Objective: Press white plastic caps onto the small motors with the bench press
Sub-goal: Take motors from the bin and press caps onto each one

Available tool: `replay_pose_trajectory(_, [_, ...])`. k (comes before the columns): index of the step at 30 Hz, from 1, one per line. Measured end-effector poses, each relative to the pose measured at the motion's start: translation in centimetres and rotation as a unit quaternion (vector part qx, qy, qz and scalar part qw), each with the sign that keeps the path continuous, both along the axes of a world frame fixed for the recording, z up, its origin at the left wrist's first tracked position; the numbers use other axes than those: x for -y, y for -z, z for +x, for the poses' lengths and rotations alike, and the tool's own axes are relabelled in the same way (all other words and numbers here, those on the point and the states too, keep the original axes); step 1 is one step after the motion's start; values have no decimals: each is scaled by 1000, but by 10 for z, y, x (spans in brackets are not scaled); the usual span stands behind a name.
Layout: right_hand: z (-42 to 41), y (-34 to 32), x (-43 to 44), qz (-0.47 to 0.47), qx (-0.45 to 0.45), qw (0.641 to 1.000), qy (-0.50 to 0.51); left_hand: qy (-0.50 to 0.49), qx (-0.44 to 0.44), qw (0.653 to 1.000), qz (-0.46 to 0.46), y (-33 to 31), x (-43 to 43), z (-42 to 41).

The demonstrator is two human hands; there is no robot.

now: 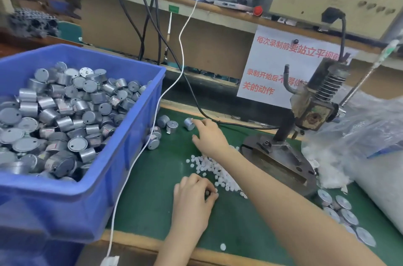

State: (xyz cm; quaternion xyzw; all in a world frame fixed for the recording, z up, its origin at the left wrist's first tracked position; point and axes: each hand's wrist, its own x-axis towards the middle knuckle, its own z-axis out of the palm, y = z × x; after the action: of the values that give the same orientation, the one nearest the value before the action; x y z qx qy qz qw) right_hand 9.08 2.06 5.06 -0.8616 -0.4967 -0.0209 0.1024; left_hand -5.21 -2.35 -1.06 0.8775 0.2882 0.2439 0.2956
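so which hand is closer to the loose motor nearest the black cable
Right. The right hand reaches up to the motor, fingertips at its side. The left hand is back toward the person, beside the white caps, pinching a small part.

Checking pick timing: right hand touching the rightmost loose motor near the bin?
Touching. Head view: right hand fingertips meet the motor at its side, no gap visible.

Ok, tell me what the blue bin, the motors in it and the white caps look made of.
Blue bin: moulded plastic, semi-gloss; uniform colour, thick rounded rim. Motors: metal cans, probably steel or aluminium; dull silver sheen with flat grey ends. White caps: likely plastic, matte to slightly translucent; too small to be sure.
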Motion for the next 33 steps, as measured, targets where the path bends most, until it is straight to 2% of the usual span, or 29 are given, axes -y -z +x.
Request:
replay_pose_trajectory(5, [14,2,-36,-66,6,998,3,-9,12,1000,9,-1,0,2])
replay_pose_trajectory(8, [15,11,-45,-64,0,998,19,-4,18,1000,8,-2,-1,1])
replay_pose_trajectory(15, [-2,23,-38,80,5,997,-3,10,43,999,-9,-1,-2,1])
replay_pose_trajectory(18, [-15,21,-13,161,-58,985,2,10,61,998,-23,-2,-2,2])
replay_pose_trajectory(22, [-36,15,38,271,-186,944,33,20,59,998,-19,-2,-3,1])
replay_pose_trajectory(29, [-57,18,137,300,-276,909,85,129,63,990,-1,-4,3,-1])
replay_pose_trajectory(33, [-61,38,156,312,-250,910,110,119,60,991,6,-3,2,-1])
